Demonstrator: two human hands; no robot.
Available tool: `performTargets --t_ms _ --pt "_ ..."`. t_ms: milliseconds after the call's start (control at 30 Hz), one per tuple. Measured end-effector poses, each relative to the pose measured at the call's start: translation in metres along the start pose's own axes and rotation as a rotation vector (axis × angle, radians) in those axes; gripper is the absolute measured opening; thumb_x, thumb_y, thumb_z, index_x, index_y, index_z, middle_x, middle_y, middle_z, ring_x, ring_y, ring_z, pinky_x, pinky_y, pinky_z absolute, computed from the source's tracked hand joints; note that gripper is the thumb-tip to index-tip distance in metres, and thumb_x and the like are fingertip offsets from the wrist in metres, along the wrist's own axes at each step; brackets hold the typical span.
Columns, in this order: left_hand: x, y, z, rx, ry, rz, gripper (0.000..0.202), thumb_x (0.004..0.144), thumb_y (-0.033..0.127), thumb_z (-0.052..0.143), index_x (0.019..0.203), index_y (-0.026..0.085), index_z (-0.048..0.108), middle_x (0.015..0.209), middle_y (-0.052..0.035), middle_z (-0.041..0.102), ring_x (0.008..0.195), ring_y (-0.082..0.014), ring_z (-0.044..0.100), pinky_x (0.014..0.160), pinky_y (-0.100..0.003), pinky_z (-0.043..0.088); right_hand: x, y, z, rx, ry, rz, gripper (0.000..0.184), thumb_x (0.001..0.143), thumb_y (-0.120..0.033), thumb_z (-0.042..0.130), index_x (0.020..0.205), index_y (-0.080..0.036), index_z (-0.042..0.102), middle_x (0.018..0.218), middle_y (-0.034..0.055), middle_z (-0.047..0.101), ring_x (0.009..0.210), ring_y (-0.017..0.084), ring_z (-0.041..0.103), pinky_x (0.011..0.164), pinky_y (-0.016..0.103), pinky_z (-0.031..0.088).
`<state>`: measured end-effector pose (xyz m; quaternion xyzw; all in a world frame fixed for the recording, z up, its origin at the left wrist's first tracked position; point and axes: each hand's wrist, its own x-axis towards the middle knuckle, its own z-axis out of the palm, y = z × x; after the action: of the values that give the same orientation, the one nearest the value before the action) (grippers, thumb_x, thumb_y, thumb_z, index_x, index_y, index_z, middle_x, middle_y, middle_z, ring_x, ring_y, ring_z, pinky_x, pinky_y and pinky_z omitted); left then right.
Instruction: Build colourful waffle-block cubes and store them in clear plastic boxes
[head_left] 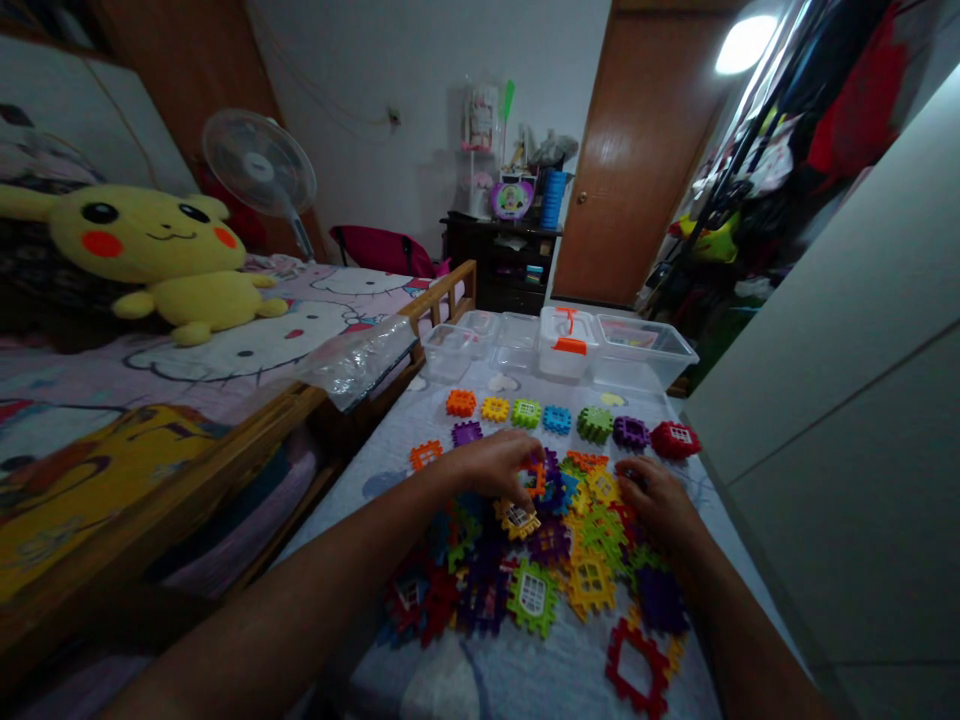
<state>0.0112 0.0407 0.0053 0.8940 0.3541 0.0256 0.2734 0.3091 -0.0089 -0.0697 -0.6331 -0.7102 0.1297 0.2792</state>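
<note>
left hand [504, 463] pinches an orange tile [539, 490]; right hand [657, 492] curled, grip unclear. tile likely light, stiff; hold toothed edges.

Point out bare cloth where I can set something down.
Bare cloth shows near the front, between the green piece and red frame, and in a narrow strip between the block row and plastic boxes. Crowded: the pile by the left hand and right hand.

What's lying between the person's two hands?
In the head view, part of a jumbled pile of plastic pieces lies between the left hand and right hand, including purple, blue, orange and yellow ones.
</note>
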Motion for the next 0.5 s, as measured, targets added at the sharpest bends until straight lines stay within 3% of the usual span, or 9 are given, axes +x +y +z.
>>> performTargets --t_ms 100,200,333,500 --pt "-0.011 -0.016 -0.025 -0.051 0.092 -0.033 0.056 0.063 0.028 0.081 0.114 0.020 0.058 0.114 -0.0059 0.059 0.101 -0.0218 0.058 0.086 -0.031 0.047 0.000 0.002 0.001 0.001 0.000 -0.007 0.026 0.077 -0.033 0.049 0.085 -0.019 0.069 0.088 0.0093 0.067 0.084 0.023 0.063 0.079 0.037 0.048" --pt "-0.020 -0.030 -0.038 0.000 0.059 -0.055 0.054 0.064 0.022 0.078 0.113 0.021 0.058 0.115 -0.0054 0.058 0.102 -0.0217 0.057 0.088 -0.032 0.046 0.001 0.005 0.003 0.003 -0.006 -0.018 0.025 0.077 -0.032 0.050 0.086 -0.019 0.069 0.091 0.0096 0.068 0.086 0.023 0.063 0.080 0.036 0.049" --pt "-0.027 -0.031 -0.027 0.093 -0.056 -0.039 0.055 0.060 0.014 0.078 0.110 0.020 0.058 0.117 -0.0068 0.058 0.104 -0.0229 0.056 0.089 -0.032 0.046 0.001 0.009 0.005 -0.005 -0.001 -0.033 0.024 0.077 -0.030 0.050 0.086 -0.020 0.070 0.094 0.0096 0.068 0.088 0.023 0.063 0.081 0.036 0.049" --pt "-0.032 -0.024 -0.013 0.225 -0.083 0.024 0.043 0.062 0.013 0.074 0.101 0.022 0.060 0.108 -0.0044 0.062 0.100 -0.0229 0.057 0.087 -0.032 0.045 0.001 0.009 0.006 -0.016 0.004 -0.032 0.022 0.077 -0.028 0.051 0.085 -0.021 0.070 0.092 0.0083 0.068 0.088 0.023 0.063 0.082 0.036 0.048"
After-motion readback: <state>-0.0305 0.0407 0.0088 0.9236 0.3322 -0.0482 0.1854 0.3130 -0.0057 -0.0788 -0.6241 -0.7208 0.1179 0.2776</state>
